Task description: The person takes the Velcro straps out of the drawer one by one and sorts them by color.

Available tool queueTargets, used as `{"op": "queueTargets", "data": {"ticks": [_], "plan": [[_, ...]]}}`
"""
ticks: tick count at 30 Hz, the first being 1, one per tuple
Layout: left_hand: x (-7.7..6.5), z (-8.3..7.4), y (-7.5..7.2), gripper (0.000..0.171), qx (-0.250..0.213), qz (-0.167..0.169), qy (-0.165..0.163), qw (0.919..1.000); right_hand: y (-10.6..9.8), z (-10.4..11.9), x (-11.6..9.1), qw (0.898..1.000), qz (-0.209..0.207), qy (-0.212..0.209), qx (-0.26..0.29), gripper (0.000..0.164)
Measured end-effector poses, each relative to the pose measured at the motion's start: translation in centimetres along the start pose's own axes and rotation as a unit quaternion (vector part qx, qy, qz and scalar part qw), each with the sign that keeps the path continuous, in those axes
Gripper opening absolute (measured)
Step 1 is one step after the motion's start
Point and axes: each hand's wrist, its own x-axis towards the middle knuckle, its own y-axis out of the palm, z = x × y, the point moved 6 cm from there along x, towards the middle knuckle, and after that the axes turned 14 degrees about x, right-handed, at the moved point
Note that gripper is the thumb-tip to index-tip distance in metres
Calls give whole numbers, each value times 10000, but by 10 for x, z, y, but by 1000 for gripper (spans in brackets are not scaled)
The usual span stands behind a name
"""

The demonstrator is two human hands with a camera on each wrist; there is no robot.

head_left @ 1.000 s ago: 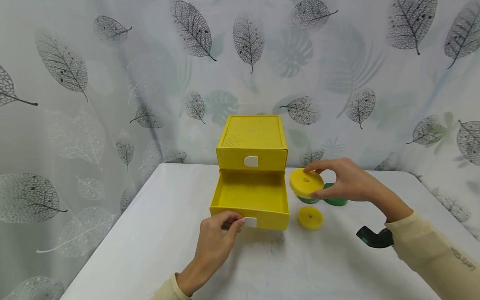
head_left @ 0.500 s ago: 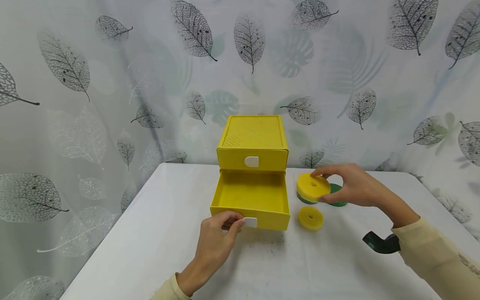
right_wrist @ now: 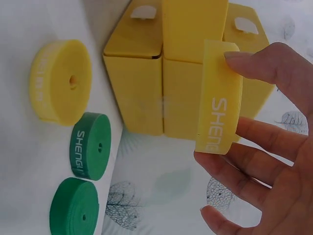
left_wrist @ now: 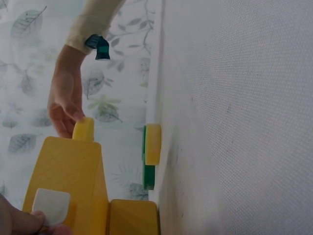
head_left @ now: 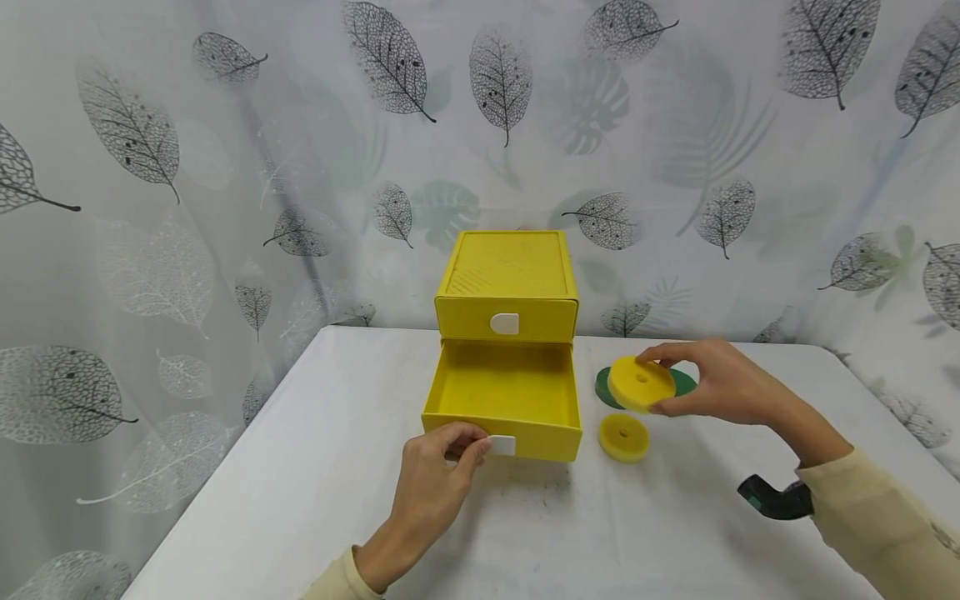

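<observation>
My left hand (head_left: 433,479) pinches the white pull tab (head_left: 502,446) on the lower drawer (head_left: 551,442) of a small yellow drawer box (head_left: 513,267). That drawer is pulled out and its yellow floor shows. To the right of the box, my right hand (head_left: 723,387) grips a yellow tape roll (head_left: 640,385) by its rim, thumb on one side and fingertips on the other. White lettering runs along the roll's edge in the right wrist view. Below the held roll, two green tape rolls (right_wrist: 92,146) lie on the table, partly hidden in the head view.
A second yellow tape roll (head_left: 624,437) lies flat on the white table (head_left: 300,483), just right of the pulled-out drawer. The upper drawer (head_left: 465,319) is closed. A leaf-print curtain (head_left: 300,125) hangs behind and beside the table. A dark wrist-camera mount (head_left: 776,500) sticks out at my right sleeve.
My right hand has carried the held yellow tape roll rightward and slightly toward me, away from the drawer. My left hand has stayed on the pull tab, and the drawer has not moved.
</observation>
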Motion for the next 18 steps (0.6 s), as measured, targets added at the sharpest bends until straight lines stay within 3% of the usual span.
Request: {"op": "queueTargets", "data": {"ticks": [18], "plan": [[1, -1, -1, 5, 4, 12, 4, 10000, 3, -23, -12, 9996, 31, 260, -144, 60]]}}
